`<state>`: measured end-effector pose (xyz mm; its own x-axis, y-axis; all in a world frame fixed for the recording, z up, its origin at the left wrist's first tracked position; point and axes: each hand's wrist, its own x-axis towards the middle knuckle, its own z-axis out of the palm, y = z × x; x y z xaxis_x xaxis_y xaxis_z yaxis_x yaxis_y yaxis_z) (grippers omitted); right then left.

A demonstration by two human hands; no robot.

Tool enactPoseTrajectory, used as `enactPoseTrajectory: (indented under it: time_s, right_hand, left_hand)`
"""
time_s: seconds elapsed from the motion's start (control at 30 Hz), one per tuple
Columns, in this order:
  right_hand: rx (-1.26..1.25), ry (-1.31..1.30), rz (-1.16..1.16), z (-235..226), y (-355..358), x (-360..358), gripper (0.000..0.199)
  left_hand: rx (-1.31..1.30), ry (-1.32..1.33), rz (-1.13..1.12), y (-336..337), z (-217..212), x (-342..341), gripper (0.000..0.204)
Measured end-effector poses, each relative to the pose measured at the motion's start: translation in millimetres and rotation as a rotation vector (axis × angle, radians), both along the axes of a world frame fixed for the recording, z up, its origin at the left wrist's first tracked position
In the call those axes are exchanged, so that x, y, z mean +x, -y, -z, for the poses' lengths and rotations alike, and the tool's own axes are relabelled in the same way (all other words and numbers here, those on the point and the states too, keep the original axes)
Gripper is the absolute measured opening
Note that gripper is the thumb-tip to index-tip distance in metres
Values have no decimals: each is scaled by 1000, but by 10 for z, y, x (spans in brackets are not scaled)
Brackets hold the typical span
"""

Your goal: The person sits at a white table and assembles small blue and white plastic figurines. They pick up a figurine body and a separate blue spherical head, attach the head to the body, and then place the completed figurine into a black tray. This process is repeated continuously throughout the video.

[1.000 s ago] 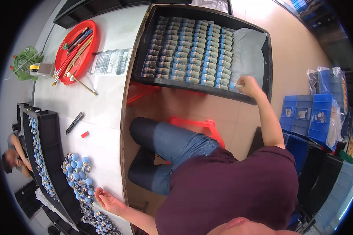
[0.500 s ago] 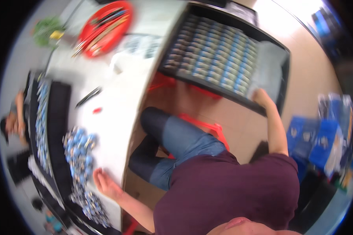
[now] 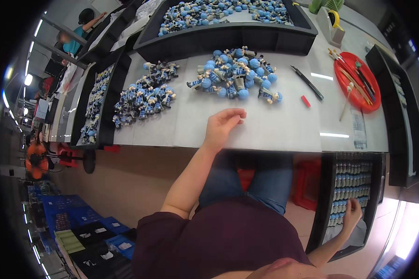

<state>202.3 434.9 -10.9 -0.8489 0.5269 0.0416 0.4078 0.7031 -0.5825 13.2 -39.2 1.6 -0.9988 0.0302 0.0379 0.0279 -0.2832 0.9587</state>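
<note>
My left hand (image 3: 222,128) is over the white table (image 3: 274,130), near its front edge. Its fingers are loosely bent, with thumb and forefinger apart and nothing between them. Just beyond lies a loose pile of small figurines (image 3: 237,72) with light-blue round heads and striped blue bodies. One single figurine (image 3: 270,96) lies at the pile's right side. Down at my right, my right hand (image 3: 353,215) reaches into a black tray (image 3: 322,204) where similar figurines (image 3: 351,180) lie in neat rows. Its fingers are closed at the nearest row; what they hold is too small to make out.
A second heap of figurines (image 3: 146,100) lies left. Black bins (image 3: 228,41) of figurines stand behind and at the left. Right of the pile are a black pen (image 3: 307,83), a red piece (image 3: 305,101), a red plate (image 3: 371,103) with brushes, and a tape dispenser (image 3: 333,32). Another person (image 3: 74,44) works far left.
My view has swung round from the side tray toward the table. My right hand is still at the tray, now by the figurine rows. My left hand remains over the table near the pile.
</note>
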Motion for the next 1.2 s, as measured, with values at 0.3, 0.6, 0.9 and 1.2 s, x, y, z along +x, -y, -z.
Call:
enactPoseTrajectory:
  time_s: [0.3, 0.6, 0.9, 1.2]
  right_hand:
    - [-110, -477, -798, -762, 2393, -2240, 35]
    - [214, -321, -842, -479, 2768, -2533, 46]
    - [-891, -425, -803, -624, 3103, -2098, 54]
    - [-1077, -542, -710, -206, 3390, -2006, 44]
  left_hand:
    - [57, -10, 94, -31, 42, -126, 18]
    - [55, -28, 136, 7, 43, -100, 19]
    - [127, -60, 244, -27, 68, -86, 28]
    - [208, -28, 107, 22, -4, -119, 32]
